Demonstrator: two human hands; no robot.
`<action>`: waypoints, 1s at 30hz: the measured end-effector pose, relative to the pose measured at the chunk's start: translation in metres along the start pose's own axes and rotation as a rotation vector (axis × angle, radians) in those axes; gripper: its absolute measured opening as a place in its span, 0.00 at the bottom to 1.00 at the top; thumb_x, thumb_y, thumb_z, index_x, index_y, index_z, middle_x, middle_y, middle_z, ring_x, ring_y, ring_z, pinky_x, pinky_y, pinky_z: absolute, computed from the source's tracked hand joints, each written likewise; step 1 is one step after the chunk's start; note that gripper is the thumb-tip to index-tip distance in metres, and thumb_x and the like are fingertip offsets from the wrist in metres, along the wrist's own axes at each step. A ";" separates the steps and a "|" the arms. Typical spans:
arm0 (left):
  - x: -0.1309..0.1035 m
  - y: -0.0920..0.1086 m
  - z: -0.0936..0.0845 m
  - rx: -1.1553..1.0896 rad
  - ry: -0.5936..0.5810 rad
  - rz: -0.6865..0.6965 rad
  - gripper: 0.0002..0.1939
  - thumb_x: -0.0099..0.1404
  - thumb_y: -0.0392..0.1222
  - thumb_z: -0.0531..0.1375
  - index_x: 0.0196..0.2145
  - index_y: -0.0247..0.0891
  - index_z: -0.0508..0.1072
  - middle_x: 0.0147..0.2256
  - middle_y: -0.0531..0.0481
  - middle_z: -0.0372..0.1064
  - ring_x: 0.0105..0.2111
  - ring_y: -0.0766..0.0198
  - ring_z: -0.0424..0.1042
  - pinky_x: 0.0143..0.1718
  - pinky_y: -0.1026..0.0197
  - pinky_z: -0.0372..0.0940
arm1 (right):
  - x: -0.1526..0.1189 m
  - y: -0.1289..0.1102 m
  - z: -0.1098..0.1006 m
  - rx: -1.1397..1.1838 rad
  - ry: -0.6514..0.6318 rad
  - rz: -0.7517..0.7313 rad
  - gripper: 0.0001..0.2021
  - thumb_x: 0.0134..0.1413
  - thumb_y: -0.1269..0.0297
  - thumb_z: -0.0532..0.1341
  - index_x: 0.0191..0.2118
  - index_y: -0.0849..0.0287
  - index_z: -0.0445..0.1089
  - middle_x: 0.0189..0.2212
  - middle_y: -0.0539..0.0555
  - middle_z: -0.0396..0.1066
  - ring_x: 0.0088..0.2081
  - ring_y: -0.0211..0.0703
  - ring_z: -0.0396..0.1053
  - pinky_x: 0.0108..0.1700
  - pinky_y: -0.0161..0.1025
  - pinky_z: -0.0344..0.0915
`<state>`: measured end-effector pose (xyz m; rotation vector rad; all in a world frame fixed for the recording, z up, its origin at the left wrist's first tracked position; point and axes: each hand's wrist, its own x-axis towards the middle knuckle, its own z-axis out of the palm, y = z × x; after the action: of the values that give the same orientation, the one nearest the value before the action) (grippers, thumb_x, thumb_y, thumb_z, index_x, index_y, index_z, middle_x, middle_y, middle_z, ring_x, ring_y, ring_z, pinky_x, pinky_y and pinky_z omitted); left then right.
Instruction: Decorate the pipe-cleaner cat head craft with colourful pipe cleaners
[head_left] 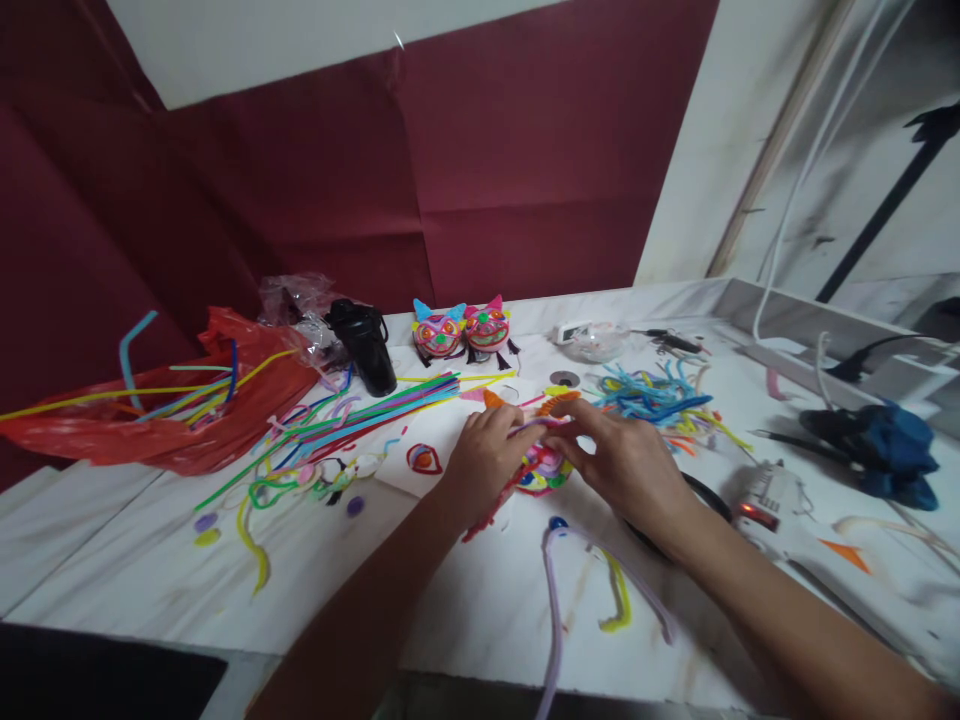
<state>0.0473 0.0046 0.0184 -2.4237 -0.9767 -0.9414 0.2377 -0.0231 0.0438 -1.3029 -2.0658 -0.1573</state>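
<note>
A colourful pipe-cleaner lion head [546, 474] with orange ears is between my two hands above the table. My left hand [487, 450] grips its left side, the fingers bent over its upper part. On the other side my right hand [628, 462] has its thumb and fingers pinched at the top edge near an orange ear [561, 402]. My hands cover much of the lion head. In front of it lies a lilac pipe cleaner [553, 610], bent, with a short yellow pipe cleaner [619, 598] beside it. A red eye-shaped piece [424, 459] rests on white paper to the left.
Two similar lion heads [439, 336] stand at the back near a black bottle [363, 345]. A red plastic bag [187, 420] with pipe cleaners is at left. Blue pipe cleaners [652, 390] lie in a heap at right, near a white device [772, 500] with a red light.
</note>
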 end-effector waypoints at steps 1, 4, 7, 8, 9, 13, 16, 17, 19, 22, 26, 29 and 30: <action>0.000 0.000 0.000 0.005 -0.004 -0.007 0.13 0.74 0.46 0.52 0.46 0.44 0.74 0.38 0.50 0.67 0.38 0.63 0.66 0.39 0.60 0.62 | 0.001 -0.001 -0.001 -0.020 -0.012 0.024 0.09 0.61 0.61 0.59 0.46 0.53 0.69 0.30 0.52 0.79 0.28 0.45 0.76 0.29 0.35 0.61; 0.001 0.002 -0.002 0.015 -0.002 -0.004 0.13 0.74 0.45 0.52 0.47 0.43 0.74 0.38 0.50 0.68 0.38 0.62 0.66 0.39 0.60 0.62 | 0.002 -0.005 -0.002 -0.092 -0.033 0.079 0.09 0.59 0.62 0.61 0.45 0.53 0.69 0.29 0.51 0.79 0.27 0.46 0.76 0.27 0.36 0.58; 0.003 0.003 -0.007 0.001 -0.014 0.019 0.14 0.74 0.43 0.51 0.47 0.42 0.75 0.38 0.49 0.68 0.38 0.62 0.67 0.39 0.60 0.63 | 0.003 -0.007 -0.001 -0.118 -0.036 0.092 0.09 0.59 0.62 0.62 0.45 0.54 0.69 0.29 0.51 0.79 0.27 0.47 0.76 0.26 0.36 0.56; 0.003 0.002 -0.008 -0.007 -0.025 0.024 0.14 0.74 0.42 0.51 0.48 0.42 0.75 0.39 0.48 0.68 0.38 0.62 0.67 0.39 0.60 0.63 | 0.003 -0.008 0.000 -0.118 -0.035 0.091 0.08 0.59 0.62 0.62 0.44 0.54 0.69 0.29 0.51 0.80 0.27 0.46 0.76 0.25 0.36 0.56; 0.003 0.002 -0.008 -0.012 -0.037 0.026 0.14 0.74 0.41 0.51 0.49 0.42 0.74 0.39 0.48 0.67 0.38 0.62 0.67 0.39 0.59 0.64 | 0.004 -0.008 0.001 -0.119 -0.034 0.090 0.08 0.59 0.62 0.62 0.44 0.54 0.69 0.30 0.51 0.80 0.28 0.46 0.76 0.26 0.36 0.56; 0.004 -0.003 -0.012 -0.071 -0.091 0.008 0.16 0.72 0.35 0.50 0.49 0.41 0.75 0.39 0.47 0.67 0.37 0.61 0.68 0.38 0.59 0.65 | 0.003 -0.007 0.003 -0.117 -0.035 0.079 0.08 0.60 0.62 0.62 0.44 0.55 0.69 0.31 0.53 0.80 0.31 0.46 0.77 0.27 0.35 0.58; 0.007 -0.007 -0.022 -0.262 -0.141 -0.013 0.19 0.70 0.31 0.48 0.51 0.39 0.73 0.42 0.45 0.68 0.41 0.61 0.70 0.43 0.59 0.67 | 0.002 -0.006 0.004 -0.112 -0.039 0.075 0.08 0.60 0.62 0.61 0.45 0.55 0.69 0.32 0.53 0.80 0.31 0.46 0.77 0.28 0.35 0.58; 0.009 -0.008 -0.027 -0.338 -0.150 -0.033 0.20 0.70 0.31 0.47 0.53 0.38 0.71 0.44 0.44 0.69 0.43 0.61 0.70 0.45 0.59 0.67 | 0.002 -0.005 0.003 -0.112 -0.039 0.077 0.09 0.60 0.62 0.61 0.45 0.55 0.69 0.32 0.53 0.80 0.31 0.46 0.77 0.28 0.35 0.58; 0.013 -0.008 -0.038 -0.447 -0.163 -0.108 0.19 0.70 0.32 0.48 0.55 0.38 0.68 0.46 0.44 0.71 0.46 0.61 0.71 0.48 0.59 0.67 | 0.002 -0.005 0.003 -0.116 -0.038 0.085 0.09 0.60 0.62 0.61 0.45 0.56 0.69 0.32 0.54 0.80 0.31 0.47 0.76 0.28 0.35 0.57; 0.017 -0.002 -0.052 -0.442 -0.189 -0.174 0.15 0.70 0.35 0.51 0.51 0.38 0.70 0.45 0.46 0.73 0.44 0.61 0.73 0.48 0.58 0.68 | 0.003 -0.006 0.002 -0.117 -0.041 0.094 0.08 0.61 0.62 0.60 0.45 0.55 0.70 0.32 0.54 0.79 0.30 0.47 0.76 0.27 0.35 0.56; 0.019 0.010 -0.057 -0.192 -0.213 -0.107 0.09 0.65 0.45 0.60 0.36 0.36 0.73 0.38 0.45 0.72 0.41 0.56 0.71 0.45 0.54 0.67 | 0.004 -0.009 -0.001 -0.116 -0.055 0.101 0.08 0.60 0.63 0.61 0.45 0.55 0.70 0.32 0.54 0.79 0.32 0.47 0.76 0.28 0.35 0.56; 0.020 0.013 -0.055 -0.064 -0.288 -0.071 0.10 0.62 0.46 0.64 0.32 0.37 0.72 0.34 0.47 0.71 0.37 0.57 0.71 0.40 0.55 0.66 | 0.005 -0.011 -0.005 -0.120 -0.067 0.111 0.08 0.61 0.64 0.60 0.45 0.55 0.71 0.31 0.55 0.79 0.31 0.47 0.76 0.27 0.36 0.54; 0.020 0.014 -0.054 -0.051 -0.311 -0.062 0.08 0.63 0.44 0.64 0.32 0.37 0.72 0.33 0.47 0.72 0.36 0.58 0.71 0.39 0.56 0.65 | 0.005 -0.011 -0.006 -0.120 -0.071 0.113 0.08 0.61 0.63 0.60 0.45 0.55 0.71 0.32 0.55 0.79 0.31 0.47 0.75 0.27 0.36 0.53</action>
<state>0.0438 -0.0245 0.0702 -2.6495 -1.1498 -0.6257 0.2298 -0.0276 0.0537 -1.5145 -2.0619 -0.1891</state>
